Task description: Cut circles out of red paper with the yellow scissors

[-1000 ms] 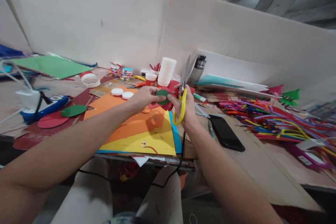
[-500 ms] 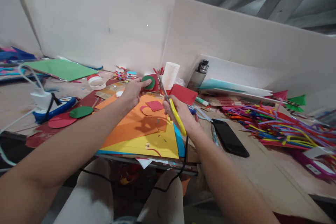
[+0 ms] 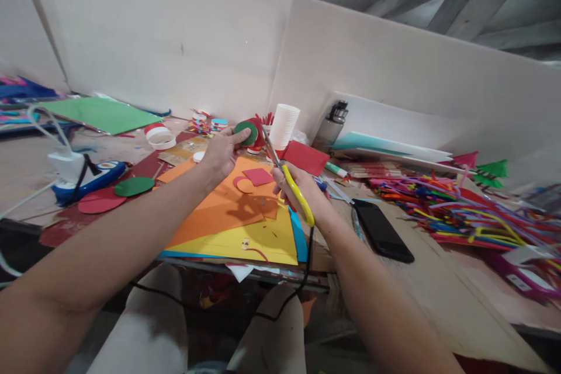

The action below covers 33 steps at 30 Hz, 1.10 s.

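Above the orange sheet [image 3: 219, 207], a disc [image 3: 245, 133] is pinched by the left hand [image 3: 221, 155], scissors [image 3: 287, 178] gripped by the right hand [image 3: 304, 191]; the disc is best held steady by its edge.

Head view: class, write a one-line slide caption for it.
Left hand holds a green paper disc while right hand grips yellow-handled scissors over orange card.

- We stretch our left arm [image 3: 131, 228] forward, forearm bare, the left hand [image 3: 221, 155] raised with thumb and fingers pinched together.
- Our right arm [image 3: 363, 280] reaches forward beside it; the right hand [image 3: 298, 190] sits lower and nearer to us, fingers curled closed, the two hands apart.
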Each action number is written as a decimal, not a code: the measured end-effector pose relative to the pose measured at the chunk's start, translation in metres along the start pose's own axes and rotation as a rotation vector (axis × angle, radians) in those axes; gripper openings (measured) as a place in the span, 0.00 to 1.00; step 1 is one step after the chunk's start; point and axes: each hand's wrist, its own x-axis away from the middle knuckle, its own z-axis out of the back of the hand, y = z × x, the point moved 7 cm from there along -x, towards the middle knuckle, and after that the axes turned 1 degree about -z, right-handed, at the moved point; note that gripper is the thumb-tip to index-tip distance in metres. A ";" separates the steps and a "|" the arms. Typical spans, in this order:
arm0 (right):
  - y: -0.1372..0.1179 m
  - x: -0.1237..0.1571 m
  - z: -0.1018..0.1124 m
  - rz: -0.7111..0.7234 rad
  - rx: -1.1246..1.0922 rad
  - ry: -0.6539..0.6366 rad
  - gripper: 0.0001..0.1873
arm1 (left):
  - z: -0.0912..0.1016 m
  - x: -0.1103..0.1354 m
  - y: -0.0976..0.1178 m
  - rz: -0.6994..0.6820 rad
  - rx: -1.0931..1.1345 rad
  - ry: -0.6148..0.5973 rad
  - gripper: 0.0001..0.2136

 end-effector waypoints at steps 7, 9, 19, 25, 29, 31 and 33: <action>0.004 0.001 -0.001 0.005 0.001 -0.004 0.20 | -0.003 0.003 -0.001 0.007 0.002 -0.008 0.09; 0.005 0.000 -0.001 0.024 0.013 -0.006 0.20 | -0.002 0.002 0.000 -0.010 0.011 -0.006 0.09; 0.001 0.000 0.000 0.056 0.039 -0.008 0.22 | -0.004 0.003 -0.004 0.023 -0.001 -0.036 0.08; 0.002 -0.003 0.004 0.021 0.028 0.047 0.24 | -0.020 0.014 -0.018 0.138 -0.053 -0.189 0.08; 0.001 -0.003 0.004 0.030 0.020 0.073 0.24 | -0.023 0.019 -0.020 0.155 -0.062 -0.212 0.06; -0.001 -0.002 0.004 0.039 0.014 0.090 0.24 | -0.024 0.020 -0.020 0.154 -0.057 -0.211 0.06; -0.001 -0.002 0.003 0.043 0.007 0.099 0.24 | -0.025 0.020 -0.020 0.146 -0.053 -0.215 0.07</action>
